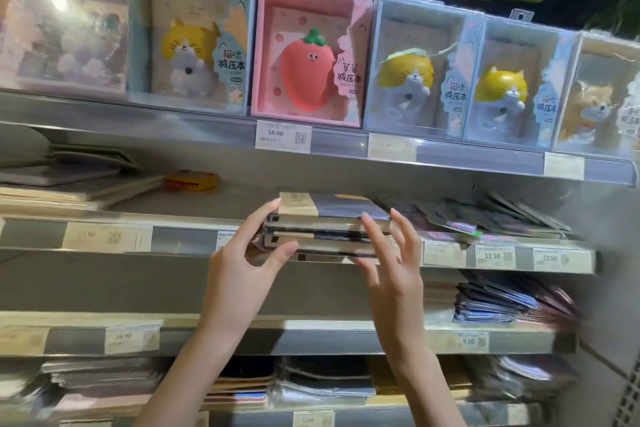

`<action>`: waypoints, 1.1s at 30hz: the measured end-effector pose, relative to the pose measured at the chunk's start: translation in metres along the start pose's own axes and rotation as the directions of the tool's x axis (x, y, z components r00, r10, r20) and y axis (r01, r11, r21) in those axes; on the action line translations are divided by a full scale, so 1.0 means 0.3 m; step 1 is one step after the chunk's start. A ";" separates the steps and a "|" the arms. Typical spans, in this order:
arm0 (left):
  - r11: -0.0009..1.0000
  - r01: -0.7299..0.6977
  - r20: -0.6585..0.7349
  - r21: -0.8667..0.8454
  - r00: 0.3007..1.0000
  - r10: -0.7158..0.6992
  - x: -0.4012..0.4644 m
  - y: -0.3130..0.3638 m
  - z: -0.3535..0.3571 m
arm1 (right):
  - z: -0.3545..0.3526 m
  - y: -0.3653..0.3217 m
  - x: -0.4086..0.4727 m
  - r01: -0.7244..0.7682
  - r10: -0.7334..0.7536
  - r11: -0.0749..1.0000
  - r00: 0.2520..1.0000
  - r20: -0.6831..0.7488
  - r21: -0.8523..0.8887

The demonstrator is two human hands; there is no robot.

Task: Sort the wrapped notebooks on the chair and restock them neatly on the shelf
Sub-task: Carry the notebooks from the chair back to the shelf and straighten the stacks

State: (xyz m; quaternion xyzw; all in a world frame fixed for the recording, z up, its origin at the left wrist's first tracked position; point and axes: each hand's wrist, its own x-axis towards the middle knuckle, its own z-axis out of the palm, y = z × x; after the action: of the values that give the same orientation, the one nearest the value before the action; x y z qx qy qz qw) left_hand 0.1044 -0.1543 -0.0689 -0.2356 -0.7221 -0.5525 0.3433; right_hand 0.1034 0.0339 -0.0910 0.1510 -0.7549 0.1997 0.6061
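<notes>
A small stack of wrapped notebooks [322, 224] with grey-blue and tan covers lies at the front edge of the second shelf [187, 239]. My left hand [247, 263] touches the stack's left end, its index fingertip at the top corner and its thumb against the lower front edge. My right hand [391, 263] is at the stack's right front, fingers spread and nearly straight, fingertips at the top notebook's edge. Neither hand curls around the stack. The chair is out of view.
Boxed cat and strawberry squishy notebooks [304, 55] line the top shelf. Dark wrapped notebooks [485, 215] lie fanned to the right of the stack, flat notebooks [69, 184] to the left. More piles [495, 302] fill the lower shelves. Price tags [283, 136] run along the shelf rails.
</notes>
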 end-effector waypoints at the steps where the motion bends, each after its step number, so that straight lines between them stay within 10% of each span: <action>1: 1.000 -0.007 -0.023 -0.012 1.000 0.007 0.006 0.000 0.003 | -0.001 0.008 0.014 0.001 -0.001 1.000 1.000 -0.005 -0.002; 18: 0.999 0.029 0.047 -0.041 0.999 -0.028 0.234 -0.033 0.192 | 0.022 0.193 0.219 -0.081 0.077 0.993 0.996 0.044 0.089; 33: 0.933 0.109 0.270 0.344 0.940 -0.209 0.319 -0.096 0.316 | 0.093 0.362 0.218 -0.275 0.275 0.960 0.905 0.325 -0.046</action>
State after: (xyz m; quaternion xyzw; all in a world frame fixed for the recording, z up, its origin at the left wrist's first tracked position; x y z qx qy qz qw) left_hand -0.0012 -0.0751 -0.0295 -0.1977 -0.8636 -0.4101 0.2167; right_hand 0.0142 0.1165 -0.0453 0.0745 -0.8588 0.2554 0.4379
